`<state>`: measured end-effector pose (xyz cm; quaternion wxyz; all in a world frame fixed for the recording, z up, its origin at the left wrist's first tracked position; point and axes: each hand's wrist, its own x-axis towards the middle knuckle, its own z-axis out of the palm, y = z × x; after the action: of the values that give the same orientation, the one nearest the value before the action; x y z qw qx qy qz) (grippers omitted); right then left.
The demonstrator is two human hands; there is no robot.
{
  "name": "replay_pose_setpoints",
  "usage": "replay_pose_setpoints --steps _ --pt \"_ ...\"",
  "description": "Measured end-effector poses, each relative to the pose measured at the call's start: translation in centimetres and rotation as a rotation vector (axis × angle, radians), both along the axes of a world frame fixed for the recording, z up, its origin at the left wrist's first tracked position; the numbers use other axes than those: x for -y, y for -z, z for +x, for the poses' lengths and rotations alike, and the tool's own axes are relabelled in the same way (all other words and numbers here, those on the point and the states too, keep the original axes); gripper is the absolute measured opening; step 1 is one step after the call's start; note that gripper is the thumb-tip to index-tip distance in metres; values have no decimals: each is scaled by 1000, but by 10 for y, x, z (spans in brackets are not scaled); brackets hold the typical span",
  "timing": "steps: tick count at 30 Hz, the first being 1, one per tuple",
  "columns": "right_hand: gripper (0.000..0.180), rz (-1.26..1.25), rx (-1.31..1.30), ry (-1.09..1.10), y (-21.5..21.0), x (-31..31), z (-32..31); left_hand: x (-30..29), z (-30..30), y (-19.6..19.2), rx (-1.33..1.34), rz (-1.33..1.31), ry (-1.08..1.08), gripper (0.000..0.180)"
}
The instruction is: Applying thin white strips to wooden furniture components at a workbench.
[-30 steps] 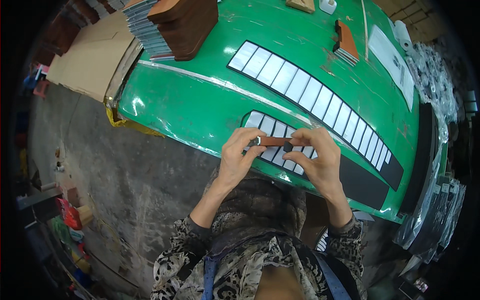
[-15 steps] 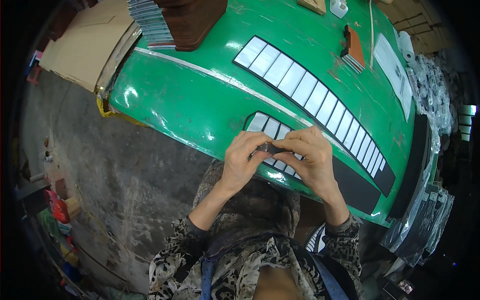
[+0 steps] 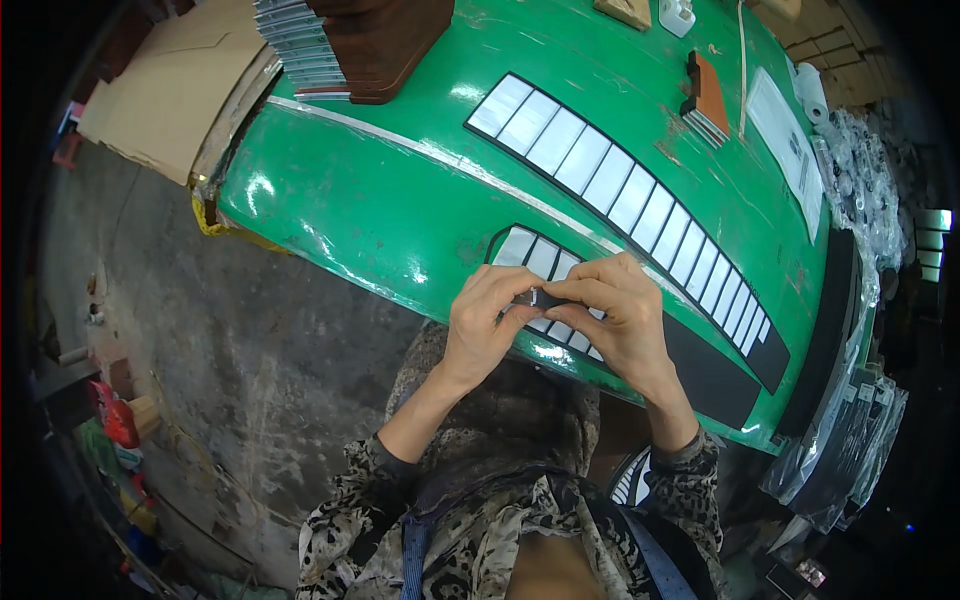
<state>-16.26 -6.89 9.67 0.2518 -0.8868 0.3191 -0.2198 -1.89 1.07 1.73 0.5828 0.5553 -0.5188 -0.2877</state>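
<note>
Over the near edge of the green table, my left hand (image 3: pixel 482 318) and my right hand (image 3: pixel 622 318) meet with thumbs and fingers pinched together. Between their fingertips is a small dark piece (image 3: pixel 543 298) with a bright, silvery spot; the fingers hide most of it, so its kind is unclear. Just beneath the hands lies a curved black strip with white panels (image 3: pixel 516 244), partly covered by them. Farther back, a longer black strip with white panels (image 3: pixel 630 200) curves across the tabletop.
The green table (image 3: pixel 340 190) carries a stack of brown pieces with metallic edges (image 3: pixel 385 50) at the back left. An orange-brown block (image 3: pixel 708 98) and a white sheet (image 3: pixel 785 140) lie toward the right. Plastic-wrapped black pieces (image 3: pixel 845 440) hang at the right edge; cardboard (image 3: pixel 170 90) adjoins the left.
My hands stay in nearly the same place. The small piece between the fingertips appears slightly turned, with its bright part showing differently. Nothing on the table has moved.
</note>
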Motion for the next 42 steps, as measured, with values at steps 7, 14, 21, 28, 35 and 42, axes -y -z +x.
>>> replay_pose_setpoints --steps 7,14,21,28,35,42 --pt "30 3 -8 -3 -2 0 0 -1 0 0 16 -1 -3 32" --pt "30 58 29 -3 4 1 -1 0 -2 0 28 -10 -8 33" --pt "41 130 133 87 11 -6 -8 -2 0 -2 38 -11 0 32" --pt "41 -235 8 56 23 -29 -20 1 -4 0 108 36 -39 30" --pt "41 -206 242 111 38 -31 -19 1 1 15 376 -131 -19 22" --pt "30 -447 185 555 22 -25 -150 -2 3 30 553 -271 -20 41"
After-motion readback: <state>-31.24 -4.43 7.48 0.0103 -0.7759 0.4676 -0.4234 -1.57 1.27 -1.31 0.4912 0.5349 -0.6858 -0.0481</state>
